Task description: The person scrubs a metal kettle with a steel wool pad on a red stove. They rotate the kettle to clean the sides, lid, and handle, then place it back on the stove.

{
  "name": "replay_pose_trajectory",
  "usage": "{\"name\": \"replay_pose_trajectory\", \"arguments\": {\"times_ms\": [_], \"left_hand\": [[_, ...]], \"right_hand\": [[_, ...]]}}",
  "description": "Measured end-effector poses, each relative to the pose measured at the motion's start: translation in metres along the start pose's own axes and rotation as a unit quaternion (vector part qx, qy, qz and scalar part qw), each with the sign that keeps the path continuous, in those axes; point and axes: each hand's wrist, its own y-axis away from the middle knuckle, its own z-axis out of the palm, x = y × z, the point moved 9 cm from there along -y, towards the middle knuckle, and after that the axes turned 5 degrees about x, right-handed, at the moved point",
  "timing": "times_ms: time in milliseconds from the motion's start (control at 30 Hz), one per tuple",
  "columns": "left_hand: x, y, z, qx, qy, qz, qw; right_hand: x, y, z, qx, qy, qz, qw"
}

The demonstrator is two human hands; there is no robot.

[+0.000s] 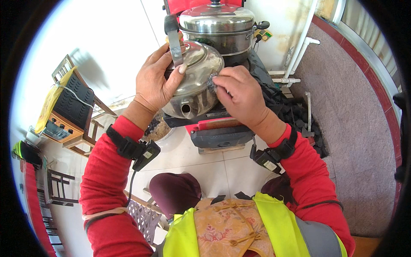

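Note:
A stainless-steel kettle (205,75) rests on the dark top of a stove (221,113), its short spout facing me and its handle (175,43) standing up. My left hand (157,72) steadies the kettle from the left, with the thumb by the base of the handle. Pinched in the fingers of my right hand (240,93) is a grey steel-wool scrubber (211,82), pressed to the kettle's right side. Streaky dull marks show on the metal around it. The kettle's far left side is hidden behind my left hand.
A lidded steel steamer pot (218,32) stands just behind the kettle. Coal lumps (297,117) lie right of the stove beside white pipes (298,59). Below left is a tub of ash (157,130). A toaster oven (69,106) sits on a wooden chair further left.

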Motion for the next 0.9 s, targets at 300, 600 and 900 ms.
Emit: {"name": "replay_pose_trajectory", "arguments": {"times_ms": [300,600,900], "left_hand": [[0.001,-0.001,0.002,-0.006,0.006,0.006,1.0],[0.0,-0.002,0.003,-0.025,0.03,-0.015,0.999],[-0.002,0.001,0.007,-0.048,0.036,0.004,0.998]], "right_hand": [[-0.002,0.003,0.01,0.032,-0.019,0.065,0.997],[0.002,0.015,0.021,0.048,-0.062,0.153,0.985],[0.01,0.041,0.023,0.15,-0.065,0.243,0.956]]}}
